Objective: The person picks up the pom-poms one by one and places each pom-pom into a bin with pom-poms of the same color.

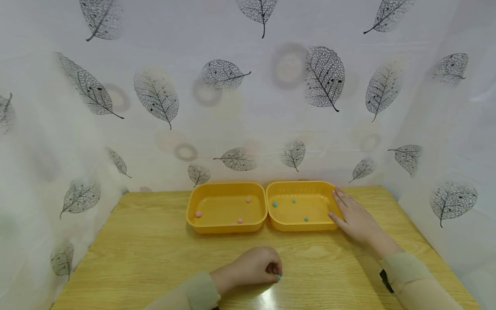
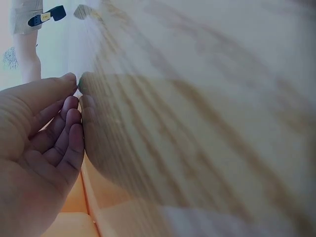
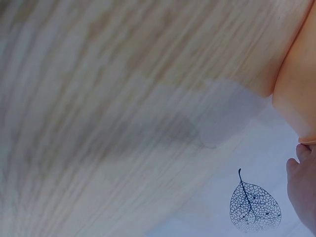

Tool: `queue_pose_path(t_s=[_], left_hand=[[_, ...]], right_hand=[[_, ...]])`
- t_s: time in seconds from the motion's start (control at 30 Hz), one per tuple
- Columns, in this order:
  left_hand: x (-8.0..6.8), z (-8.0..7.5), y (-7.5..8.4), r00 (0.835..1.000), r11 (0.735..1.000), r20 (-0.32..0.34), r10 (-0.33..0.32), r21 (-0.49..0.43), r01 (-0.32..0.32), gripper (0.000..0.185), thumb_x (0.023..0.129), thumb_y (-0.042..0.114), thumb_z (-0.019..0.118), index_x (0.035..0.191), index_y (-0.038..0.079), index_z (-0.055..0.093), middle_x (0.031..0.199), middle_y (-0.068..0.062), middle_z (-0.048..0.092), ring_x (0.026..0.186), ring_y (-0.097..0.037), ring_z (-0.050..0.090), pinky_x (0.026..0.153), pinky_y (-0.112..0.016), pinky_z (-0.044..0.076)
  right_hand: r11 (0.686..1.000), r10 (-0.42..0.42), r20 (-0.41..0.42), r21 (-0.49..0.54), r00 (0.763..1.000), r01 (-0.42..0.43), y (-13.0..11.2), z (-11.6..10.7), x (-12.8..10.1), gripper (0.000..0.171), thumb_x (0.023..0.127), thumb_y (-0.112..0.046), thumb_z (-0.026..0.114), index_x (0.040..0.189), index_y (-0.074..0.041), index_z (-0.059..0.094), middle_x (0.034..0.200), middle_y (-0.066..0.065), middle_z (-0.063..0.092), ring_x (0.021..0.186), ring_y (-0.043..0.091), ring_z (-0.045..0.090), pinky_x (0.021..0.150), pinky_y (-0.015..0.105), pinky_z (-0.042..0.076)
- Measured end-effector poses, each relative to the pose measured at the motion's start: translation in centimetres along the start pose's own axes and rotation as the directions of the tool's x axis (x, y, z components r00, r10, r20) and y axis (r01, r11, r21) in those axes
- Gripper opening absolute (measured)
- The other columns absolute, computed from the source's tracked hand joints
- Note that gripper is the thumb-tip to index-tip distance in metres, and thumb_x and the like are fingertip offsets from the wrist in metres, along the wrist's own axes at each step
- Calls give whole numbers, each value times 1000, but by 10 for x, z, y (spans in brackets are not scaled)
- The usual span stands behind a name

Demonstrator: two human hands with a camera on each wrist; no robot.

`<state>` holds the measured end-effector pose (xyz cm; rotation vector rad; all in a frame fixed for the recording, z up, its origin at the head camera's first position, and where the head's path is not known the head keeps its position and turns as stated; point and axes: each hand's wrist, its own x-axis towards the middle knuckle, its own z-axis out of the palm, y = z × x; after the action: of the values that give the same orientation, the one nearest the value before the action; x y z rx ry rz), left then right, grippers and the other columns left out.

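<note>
Low over the table front, my left hand (image 1: 257,266) pinches a small teal ball (image 1: 278,277) between thumb and fingertips. In the left wrist view the curled fingers of that hand (image 2: 42,128) are down by the wooden surface, and the ball is mostly hidden. My right hand (image 1: 358,219) rests against the right end of the right yellow tray (image 1: 302,227), fingers extended, fingertips and thumb at the rim. That tray holds three teal balls, one of them a larger teal ball (image 1: 275,204) near its left wall. In the right wrist view the right hand (image 3: 303,185) shows only partly.
A matching yellow tray (image 1: 228,229) stands close on the left, with three pink balls inside, among them a pink ball (image 1: 198,214) at the left. Both trays sit near the back of the wooden table (image 1: 147,241). A leaf-printed white sheet (image 1: 248,107) hangs behind and at both sides.
</note>
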<state>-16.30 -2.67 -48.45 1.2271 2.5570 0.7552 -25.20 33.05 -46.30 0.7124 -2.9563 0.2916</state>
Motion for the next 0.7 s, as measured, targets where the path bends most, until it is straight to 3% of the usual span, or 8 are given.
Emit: queue_pose_path(t_s=[0.23,0.53,0.7], left_hand=[[1,1,-3,1000,999,-5,-21,-33,21,10,92,16,83,87,21,76,81,17,63,75,11,49,70,-2,44],[4,-3,-4,998,982,0,-68,-176,67,8,93,9,79,89,16,77,79,11,70,70,13,51,68,-5,49],[5,-5,-3,995,976,10,-99,-196,99,10,94,9,80,88,16,77,77,12,69,70,12,53,68,-6,50]], right_hand=[[1000,4,2,4,1000,-4,-1,-1,1,79,111,-44,50,164,11,24,173,33,20,158,53,27,128,66,27],[1000,4,2,2,1000,-4,-1,-1,1,79,111,-44,50,163,11,25,173,33,20,158,52,26,128,66,28],[1000,6,0,0,1000,-6,1,1,0,79,111,-43,50,163,11,25,173,33,19,158,53,25,128,66,27]])
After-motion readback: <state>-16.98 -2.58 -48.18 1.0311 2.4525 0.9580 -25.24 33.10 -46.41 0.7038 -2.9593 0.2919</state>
